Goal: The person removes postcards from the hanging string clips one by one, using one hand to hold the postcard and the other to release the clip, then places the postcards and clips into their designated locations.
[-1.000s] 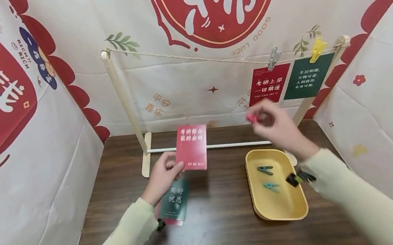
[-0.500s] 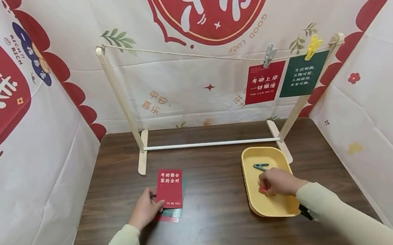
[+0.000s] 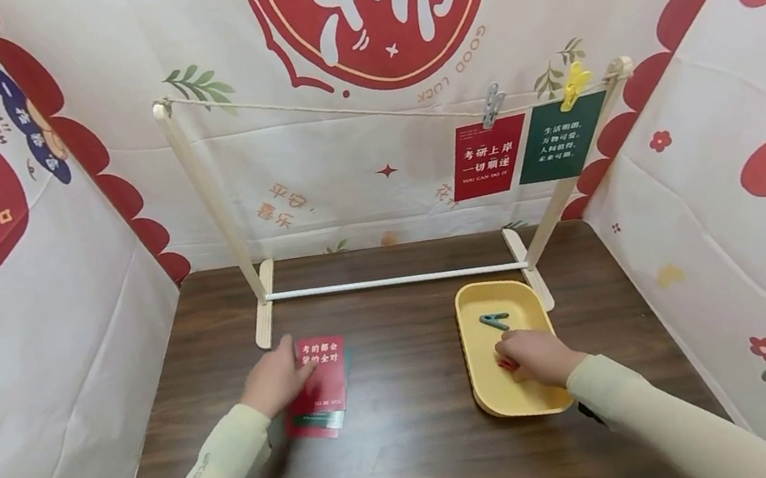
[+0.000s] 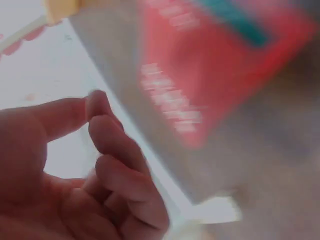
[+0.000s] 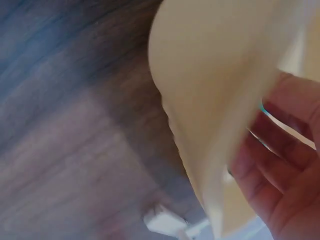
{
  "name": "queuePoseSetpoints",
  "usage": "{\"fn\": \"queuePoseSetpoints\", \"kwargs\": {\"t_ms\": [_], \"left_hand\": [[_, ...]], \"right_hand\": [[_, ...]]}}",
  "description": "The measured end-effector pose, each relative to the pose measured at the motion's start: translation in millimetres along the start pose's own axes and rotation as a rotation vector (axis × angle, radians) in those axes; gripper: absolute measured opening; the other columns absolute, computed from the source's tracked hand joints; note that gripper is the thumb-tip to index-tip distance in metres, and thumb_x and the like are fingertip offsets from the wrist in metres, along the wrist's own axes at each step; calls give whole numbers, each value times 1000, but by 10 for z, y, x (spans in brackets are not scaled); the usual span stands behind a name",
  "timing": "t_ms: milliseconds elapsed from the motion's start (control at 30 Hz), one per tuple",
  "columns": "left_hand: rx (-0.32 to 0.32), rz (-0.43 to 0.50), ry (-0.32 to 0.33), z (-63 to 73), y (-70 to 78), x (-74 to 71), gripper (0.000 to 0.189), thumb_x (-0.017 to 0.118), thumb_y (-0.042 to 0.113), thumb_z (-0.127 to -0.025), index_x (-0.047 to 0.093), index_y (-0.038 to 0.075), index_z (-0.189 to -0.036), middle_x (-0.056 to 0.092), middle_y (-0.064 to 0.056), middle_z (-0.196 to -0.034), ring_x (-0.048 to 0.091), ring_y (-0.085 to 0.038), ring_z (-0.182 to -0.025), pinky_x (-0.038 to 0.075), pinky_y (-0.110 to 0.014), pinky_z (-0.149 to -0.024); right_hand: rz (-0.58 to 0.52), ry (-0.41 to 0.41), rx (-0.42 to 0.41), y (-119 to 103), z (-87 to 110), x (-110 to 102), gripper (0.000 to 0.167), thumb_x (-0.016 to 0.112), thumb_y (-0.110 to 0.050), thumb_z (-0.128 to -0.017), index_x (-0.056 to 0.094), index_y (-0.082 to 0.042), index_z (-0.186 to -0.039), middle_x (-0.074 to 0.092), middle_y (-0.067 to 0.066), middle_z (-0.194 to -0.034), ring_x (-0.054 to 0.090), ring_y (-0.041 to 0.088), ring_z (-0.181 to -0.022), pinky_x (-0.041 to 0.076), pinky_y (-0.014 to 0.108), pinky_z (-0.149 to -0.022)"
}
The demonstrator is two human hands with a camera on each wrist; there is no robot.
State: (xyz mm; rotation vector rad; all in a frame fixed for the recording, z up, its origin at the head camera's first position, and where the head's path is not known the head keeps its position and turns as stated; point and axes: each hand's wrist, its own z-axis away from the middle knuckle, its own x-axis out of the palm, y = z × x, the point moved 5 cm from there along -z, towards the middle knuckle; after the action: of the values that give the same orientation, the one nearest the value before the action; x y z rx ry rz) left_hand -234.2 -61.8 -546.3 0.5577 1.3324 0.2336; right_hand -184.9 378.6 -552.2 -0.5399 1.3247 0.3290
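Observation:
Over the upper left part of a red card [image 3: 329,377] hovers my left hand [image 3: 274,378]. In the left wrist view its fingers [image 4: 117,175] are loosely bent and hold nothing, with the card apart from them. That card tops a small pile, and a green card [image 3: 320,420] shows beneath. My right hand [image 3: 535,356] reaches down into a yellow basket [image 3: 524,407], its fingertips right at a red clothespin [image 3: 508,365]. Whether they pinch it, I cannot tell; the basket wall hides the tips in the right wrist view. A dark teal clothespin [image 3: 494,322] lies beyond them.
Behind the hands stands a wooden frame [image 3: 207,190] with a string [image 3: 328,106] across its top. A grey clothespin [image 3: 492,105] holds a red card [image 3: 489,157] there; a yellow clothespin [image 3: 575,85] holds a green card [image 3: 563,136]. Printed cloth walls enclose the table.
The left hand lowered the red card onto the pile and let it go. The right hand brought the red clothespin down from near the string into the basket. The head view shifted slightly.

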Motion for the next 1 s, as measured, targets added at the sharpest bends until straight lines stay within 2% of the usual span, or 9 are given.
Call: {"fn": "queuePoseSetpoints", "kwargs": {"t_ms": [133, 267, 367, 433, 533, 667, 800, 900, 1000], "left_hand": [[184, 54, 102, -332, 604, -239, 32, 80, 25, -101, 56, 6, -111, 64, -1, -74, 63, -19, -63, 56, -43, -62], [350, 129, 177, -703, 1229, -414, 31, 76, 28, -105, 60, 7, -122, 73, -5, -104, 71, -21, -88, 59, -43, -80], [448, 196, 157, -977, 1655, -450, 48, 73, 30, -107, 55, 5, -144, 69, -11, -134, 69, -27, -117, 55, -46, -100], [493, 270, 113, -1141, 1911, -414, 65, 73, 31, -108, 42, 6, -159, 61, -13, -150, 62, -31, -132, 49, -47, -110], [499, 415, 46, -1333, 2239, -307, 85, 73, 36, -107, 22, 15, -171, 50, -8, -164, 53, -30, -144, 43, -48, -118], [448, 622, 21, -1512, 2536, -178, 90, 73, 40, -106, 14, 26, -173, 53, 2, -163, 54, -21, -143, 44, -48, -117], [445, 731, 76, -1583, 2700, -147, 72, 71, 33, -109, 31, 22, -168, 71, 1, -137, 65, -15, -120, 53, -42, -106], [461, 749, 135, -1573, 2781, -157, 46, 68, 28, -110, 54, 16, -153, 75, -2, -110, 67, -15, -99, 56, -36, -89], [482, 757, 164, -1539, 2854, -163, 24, 66, 26, -111, 69, 12, -130, 71, -4, -97, 65, -16, -87, 57, -32, -78]], "right_hand": [[-10, 175, 39, -26, 14, -625, 30, 94, -11, -84, 64, -15, -84, 60, -5, -81, 58, 12, -69, 51, 34, -57], [-16, 542, 14, -169, -24, -1716, 21, 91, -4, -88, 71, -7, -95, 70, 5, -88, 67, 21, -75, 58, 42, -65], [-18, 815, -8, -283, -58, -2522, 17, 84, 5, -91, 75, 1, -104, 73, 12, -96, 68, 24, -80, 57, 35, -70], [-45, 924, 16, -322, -101, -2949, 24, 82, 6, -94, 76, 2, -116, 74, 15, -108, 69, 24, -84, 54, 26, -74], [-120, 907, 144, -308, -239, -3371, 44, 81, -8, -99, 72, -11, -142, 69, 11, -132, 72, 22, -93, 54, 18, -79], [-204, 676, 301, -236, -503, -3594, 67, 77, -24, -104, 49, -27, -165, 55, 3, -159, 76, 25, -101, 61, 28, -83], [-260, 539, 349, -195, -692, -3648, 63, 73, -26, -107, 49, -23, -165, 63, 9, -152, 76, 28, -92, 62, 32, -81], [-298, 534, 365, -150, -732, -3667, 55, 74, -28, -106, 59, -17, -158, 72, 15, -134, 75, 29, -89, 62, 35, -86], [-367, 588, 386, -64, -690, -3687, 47, 76, -29, -104, 68, -14, -148, 75, 14, -125, 73, 25, -92, 62, 34, -90]]}}
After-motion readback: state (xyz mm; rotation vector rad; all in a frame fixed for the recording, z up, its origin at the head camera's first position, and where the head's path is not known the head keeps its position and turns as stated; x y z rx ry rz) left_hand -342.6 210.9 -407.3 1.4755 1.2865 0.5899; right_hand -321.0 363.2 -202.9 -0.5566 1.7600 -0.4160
